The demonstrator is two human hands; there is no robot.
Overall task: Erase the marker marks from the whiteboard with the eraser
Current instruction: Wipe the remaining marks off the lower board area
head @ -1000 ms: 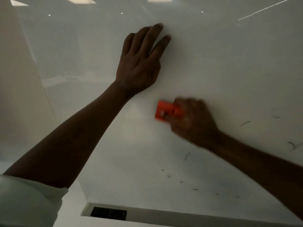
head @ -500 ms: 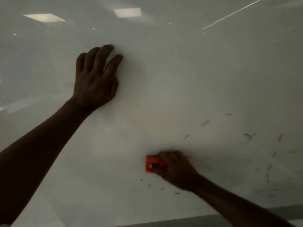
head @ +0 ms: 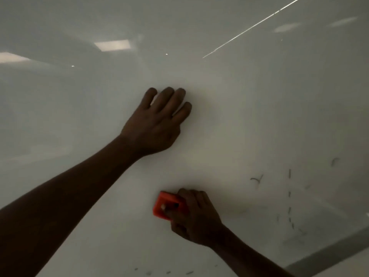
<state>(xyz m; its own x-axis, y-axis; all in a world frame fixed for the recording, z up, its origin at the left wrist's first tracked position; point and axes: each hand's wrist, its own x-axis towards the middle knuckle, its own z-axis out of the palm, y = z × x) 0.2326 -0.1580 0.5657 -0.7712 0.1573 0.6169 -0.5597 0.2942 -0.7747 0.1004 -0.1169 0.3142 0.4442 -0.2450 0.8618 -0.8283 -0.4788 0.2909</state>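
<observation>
A small orange eraser point(head: 169, 205) sits pressed flat against the glossy white whiteboard point(head: 229, 116), low on the board and toward its bottom edge. Scattered dark marker marks point(head: 289, 198) remain to the eraser's right, among them a dashed vertical line and a small curved stroke, with a few short dashes point(head: 188, 273) below it, close to the board's bottom edge.

The left hand point(head: 155, 126) lies flat on the whiteboard point(head: 249, 116). Below it, the right hand point(head: 196, 216) presses the eraser point(head: 166, 204) on the board. Marker marks point(head: 289, 198) sit to the right.
</observation>
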